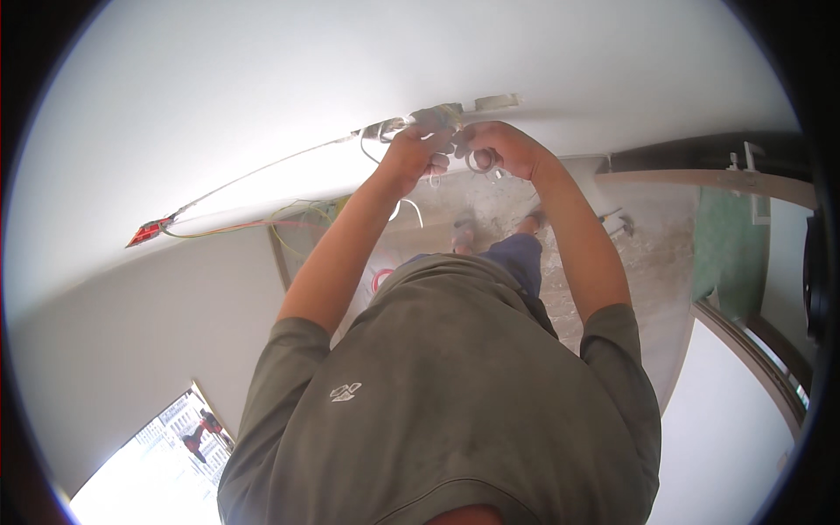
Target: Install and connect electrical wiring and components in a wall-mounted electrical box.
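At the wall in front of me, both hands are raised beside a rough cut-out (437,115) with loose wires in it. My left hand (415,157) is closed, its fingers pinched at the edge of the cut-out; what they hold is too small to make out. A pale wire (366,147) loops out of the wall beside it. Fingers of my right hand (506,147) curl around a thin white ring (472,163), which looks like a roll of tape. White wire ends (413,206) hang below my left wrist.
A narrow groove (262,177) runs left along the wall to a red box (149,232). Yellow-green and red wires (219,229) trail from it. A red ring (381,278) lies on the dusty floor (647,254). Red-and-black power tools (203,434) sit by the window at lower left.
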